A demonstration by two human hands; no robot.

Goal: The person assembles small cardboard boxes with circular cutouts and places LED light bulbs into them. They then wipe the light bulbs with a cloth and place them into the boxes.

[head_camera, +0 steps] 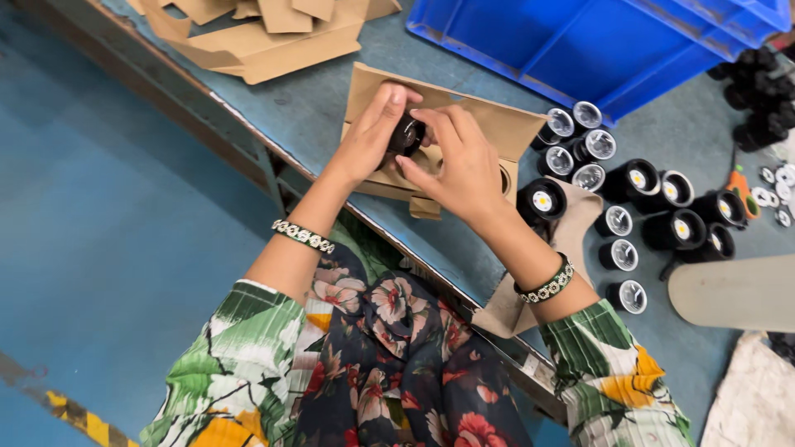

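- A person in floral sleeves stands at a grey-blue tabletop (331,99), seen from above; both bare hands meet over a folded brown cardboard insert (489,124) that lies flat near the tabletop's front edge.
- The left hand (368,141) is closed around a small black cylindrical lamp part (407,134), thumb and fingers clamped on its left side, holding it over the middle of the cardboard insert.
- The right hand (460,161) is also pinched onto that same black part from the right, fingertips on its rim; the part sits tilted between the two hands, and whether it is already seated in a hole cannot be told.
- A round cut-out (504,178) shows at the right end of the cardboard insert, just beside the right hand.
- To the right of the insert, a cluster of matching black lamp parts (613,194) with white or clear faces stands on the tabletop.
- Behind the insert lies a blue plastic crate (580,50); to the insert's far left, a heap of cardboard pieces (265,33).
- Judgement: seating the part well would call for holding it square to its opening, pressing evenly with both thumbs, and bracing the card so it does not buckle or tear.
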